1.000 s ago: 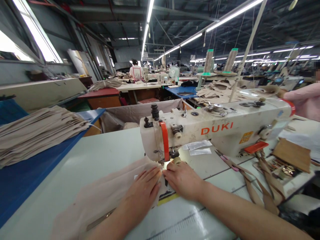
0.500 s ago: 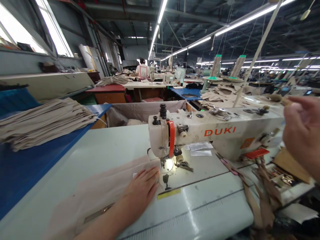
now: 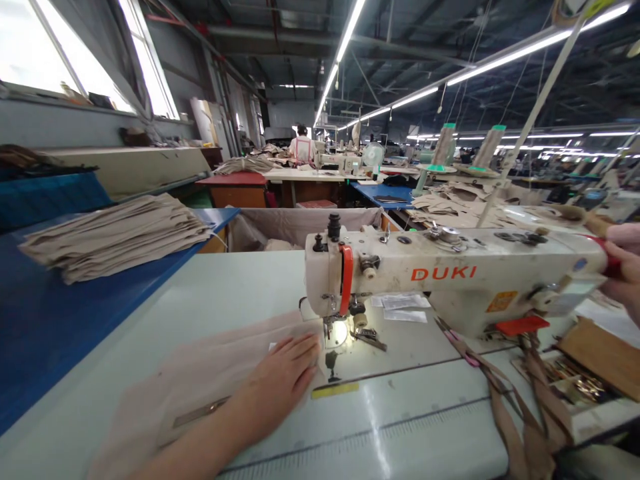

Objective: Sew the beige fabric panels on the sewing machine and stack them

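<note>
Moved from mid-air, the right hand (image 3: 626, 280) now curls around the red handwheel (image 3: 607, 261) at the right end of the sewing machine (image 3: 450, 280); the left hand (image 3: 283, 377) stays flat, fingers straight, pressing beige fabric (image 3: 200, 383) near the front edge of the table (image 3: 210, 293)

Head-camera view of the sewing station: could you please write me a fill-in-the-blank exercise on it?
1. The left hand lies flat on thin, sheer beige ____.
2. The white sewing machine bears the orange word ____ on its side.
3. The stack of beige cut pieces rests on a ____ table.

Missing words: fabric; DUKI; blue.
</note>
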`<act>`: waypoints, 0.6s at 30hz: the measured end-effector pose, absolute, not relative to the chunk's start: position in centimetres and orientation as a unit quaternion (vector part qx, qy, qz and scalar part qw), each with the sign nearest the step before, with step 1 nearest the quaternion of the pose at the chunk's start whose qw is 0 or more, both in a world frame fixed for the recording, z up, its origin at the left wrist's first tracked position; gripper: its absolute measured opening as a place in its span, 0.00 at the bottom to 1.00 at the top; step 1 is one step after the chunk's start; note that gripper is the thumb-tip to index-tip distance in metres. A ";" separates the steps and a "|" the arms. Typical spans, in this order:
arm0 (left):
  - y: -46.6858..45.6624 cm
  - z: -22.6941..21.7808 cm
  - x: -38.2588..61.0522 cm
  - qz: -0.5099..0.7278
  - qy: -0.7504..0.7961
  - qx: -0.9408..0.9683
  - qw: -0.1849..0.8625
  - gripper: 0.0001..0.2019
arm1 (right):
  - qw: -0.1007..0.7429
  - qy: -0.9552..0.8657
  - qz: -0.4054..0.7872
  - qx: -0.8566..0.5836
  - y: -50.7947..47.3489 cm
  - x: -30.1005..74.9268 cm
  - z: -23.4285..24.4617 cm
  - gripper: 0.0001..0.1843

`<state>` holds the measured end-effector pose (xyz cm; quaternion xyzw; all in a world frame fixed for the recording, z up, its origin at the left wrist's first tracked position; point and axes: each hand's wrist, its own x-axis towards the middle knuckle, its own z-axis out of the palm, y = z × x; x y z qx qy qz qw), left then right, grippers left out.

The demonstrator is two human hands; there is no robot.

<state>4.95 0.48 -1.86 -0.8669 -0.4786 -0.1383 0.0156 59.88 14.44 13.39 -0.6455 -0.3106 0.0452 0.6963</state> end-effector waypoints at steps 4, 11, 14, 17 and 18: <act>0.6 -2.1 4.9 -0.138 -0.467 -0.873 0.031 0.18 | 0.768 -0.231 0.252 -0.542 11.9 58.6 11.2 0.23; 0.4 -1.9 5.0 -0.144 -0.471 -0.870 0.017 0.19 | 0.831 -0.192 0.299 -0.427 10.3 56.4 9.5 0.20; 0.4 -1.9 5.0 -0.159 -0.471 -0.868 0.003 0.18 | 0.831 -0.201 0.275 -0.439 11.0 57.5 9.1 0.20; 0.5 -1.9 5.1 -0.158 -0.469 -0.869 0.000 0.18 | 0.766 -0.186 0.233 -0.569 12.1 59.2 9.4 0.25; 0.6 -1.9 5.2 -0.154 -0.467 -0.871 0.003 0.18 | 0.743 -0.170 0.212 -0.612 12.4 59.6 9.5 0.26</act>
